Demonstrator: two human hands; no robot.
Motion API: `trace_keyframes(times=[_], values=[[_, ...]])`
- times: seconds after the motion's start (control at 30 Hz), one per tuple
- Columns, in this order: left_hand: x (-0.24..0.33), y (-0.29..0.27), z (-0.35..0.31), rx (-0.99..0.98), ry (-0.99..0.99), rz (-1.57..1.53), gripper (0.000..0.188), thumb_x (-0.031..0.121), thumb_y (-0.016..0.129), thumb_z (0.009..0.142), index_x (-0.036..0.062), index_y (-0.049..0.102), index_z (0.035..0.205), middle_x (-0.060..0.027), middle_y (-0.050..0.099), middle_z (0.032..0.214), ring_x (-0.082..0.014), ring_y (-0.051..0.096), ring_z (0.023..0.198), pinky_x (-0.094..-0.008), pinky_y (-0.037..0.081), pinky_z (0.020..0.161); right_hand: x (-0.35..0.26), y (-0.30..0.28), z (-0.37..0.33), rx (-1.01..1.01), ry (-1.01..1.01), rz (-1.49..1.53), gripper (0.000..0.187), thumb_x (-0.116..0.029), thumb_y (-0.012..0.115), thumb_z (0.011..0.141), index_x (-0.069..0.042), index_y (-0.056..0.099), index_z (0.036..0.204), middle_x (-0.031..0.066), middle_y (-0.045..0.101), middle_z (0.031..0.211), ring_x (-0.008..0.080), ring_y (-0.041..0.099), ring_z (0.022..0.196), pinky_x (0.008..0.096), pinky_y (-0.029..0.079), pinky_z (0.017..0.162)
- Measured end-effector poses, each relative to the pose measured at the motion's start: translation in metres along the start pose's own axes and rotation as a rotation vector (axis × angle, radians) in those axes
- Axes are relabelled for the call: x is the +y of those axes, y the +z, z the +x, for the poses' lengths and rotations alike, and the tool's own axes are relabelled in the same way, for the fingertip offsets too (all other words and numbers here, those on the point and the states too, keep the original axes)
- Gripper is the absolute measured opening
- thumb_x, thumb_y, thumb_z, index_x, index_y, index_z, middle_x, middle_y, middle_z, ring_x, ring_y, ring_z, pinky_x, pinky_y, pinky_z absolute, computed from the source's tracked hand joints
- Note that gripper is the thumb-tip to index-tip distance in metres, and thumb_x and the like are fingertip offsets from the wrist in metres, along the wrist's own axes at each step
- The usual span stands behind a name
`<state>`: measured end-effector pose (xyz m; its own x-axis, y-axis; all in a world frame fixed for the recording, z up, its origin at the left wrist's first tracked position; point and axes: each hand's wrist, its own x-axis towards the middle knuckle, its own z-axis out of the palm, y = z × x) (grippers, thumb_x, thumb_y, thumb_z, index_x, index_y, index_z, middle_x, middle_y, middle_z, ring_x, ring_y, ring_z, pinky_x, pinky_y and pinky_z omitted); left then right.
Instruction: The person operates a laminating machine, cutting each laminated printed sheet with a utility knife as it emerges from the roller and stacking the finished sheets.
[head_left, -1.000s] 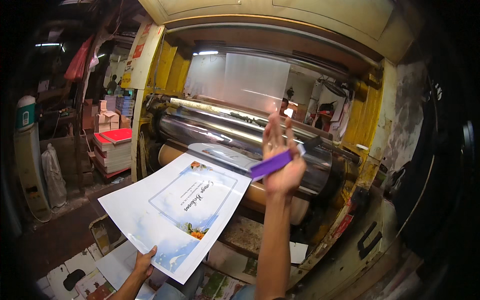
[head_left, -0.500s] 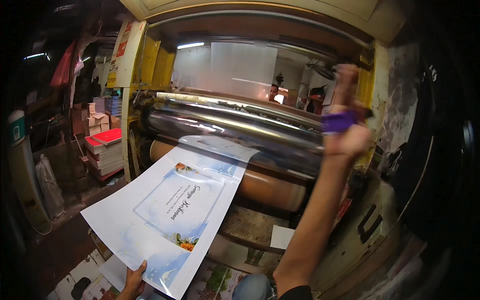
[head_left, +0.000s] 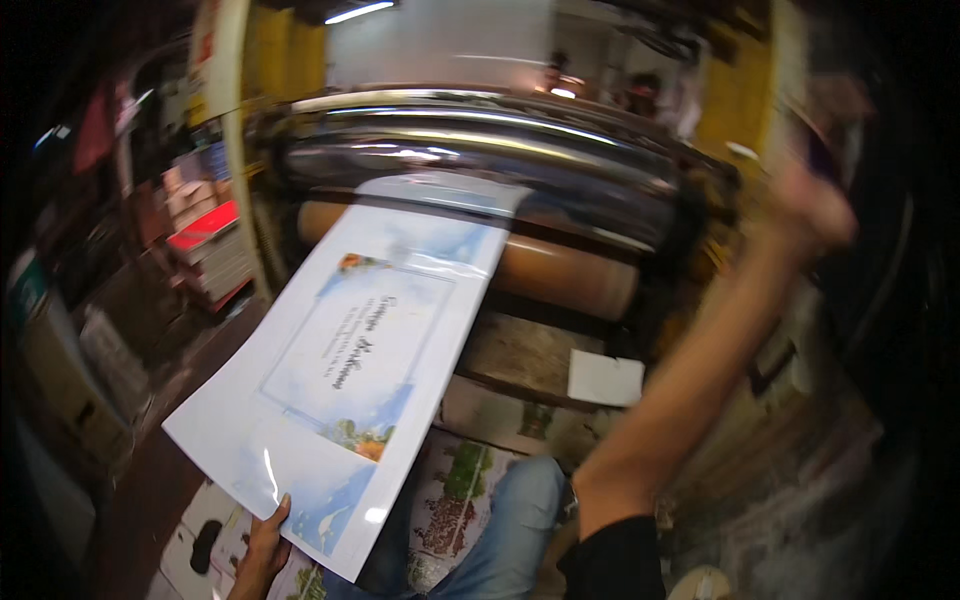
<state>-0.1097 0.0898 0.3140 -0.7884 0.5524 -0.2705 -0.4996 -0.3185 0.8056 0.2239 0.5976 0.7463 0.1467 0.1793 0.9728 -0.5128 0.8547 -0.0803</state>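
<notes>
A large glossy printed sheet point(head_left: 340, 370), white and pale blue with a framed panel and orange flowers, slopes down from the rollers toward me. Its far end curves up against the shiny metal roller point(head_left: 470, 170). My left hand point(head_left: 264, 545) pinches the sheet's near edge, thumb on top and the other fingers hidden beneath. Off to the right of the rollers, my right hand point(head_left: 812, 208) is raised and smeared by motion. A small dark purple thing point(head_left: 822, 155) shows at its fingers, too blurred to name.
Below the shiny roller runs a brown roller point(head_left: 570, 275). A white paper piece point(head_left: 606, 377) lies on the ledge under it. Red-topped stacks of paper point(head_left: 212, 250) stand at left, beside the machine's upright frame point(head_left: 235, 70). My jeans-covered knee point(head_left: 525, 500) is below the ledge.
My right hand has swung right and away from the rollers, with the purple thing moving along. The view has tipped downward. My left hand keeps its hold on the sheet's near edge.
</notes>
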Motion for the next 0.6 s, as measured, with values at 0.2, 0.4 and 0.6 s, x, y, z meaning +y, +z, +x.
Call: trace_keyframes(times=[0.2, 0.4, 0.6], values=[[-0.010, -0.014, -0.005, 0.033, -0.070, 0.029, 0.044, 0.008, 0.062, 0.090, -0.0003, 0.042, 0.128, -0.0145, 0.058, 0.114, -0.0274, 0.061, 0.101, -0.0404, 0.053, 0.086, -0.023, -0.037, -0.054, 0.210, 0.233, 0.866, 0.034, -0.022, 0.044, 0.091, 0.005, 0.050, 0.111, 0.0156, 0.054, 0.103, 0.0219, 0.049, 0.090, 0.0355, 0.042, 0.080], [-0.014, -0.021, -0.010, 0.097, -0.066, 0.026, 0.046, 0.007, 0.063, 0.090, -0.0004, 0.041, 0.129, -0.0135, 0.058, 0.116, -0.0269, 0.060, 0.102, -0.0406, 0.052, 0.089, 0.064, 0.081, -0.179, -0.565, 1.360, 0.117, 0.036, -0.015, 0.052, 0.083, 0.005, 0.057, 0.112, 0.0062, 0.058, 0.067, 0.0048, 0.039, 0.041, 0.0189, 0.026, 0.035], [-0.020, -0.031, -0.012, 0.141, -0.083, 0.118, 0.047, 0.006, 0.062, 0.090, -0.0003, 0.040, 0.130, -0.0153, 0.057, 0.117, -0.0286, 0.060, 0.105, -0.0445, 0.052, 0.091, 0.162, 0.071, -0.327, -0.375, 1.255, -0.210, 0.032, -0.029, 0.049, 0.098, 0.000, 0.061, 0.093, 0.0054, 0.058, 0.066, 0.0090, 0.053, 0.049, 0.0248, 0.042, 0.041]])
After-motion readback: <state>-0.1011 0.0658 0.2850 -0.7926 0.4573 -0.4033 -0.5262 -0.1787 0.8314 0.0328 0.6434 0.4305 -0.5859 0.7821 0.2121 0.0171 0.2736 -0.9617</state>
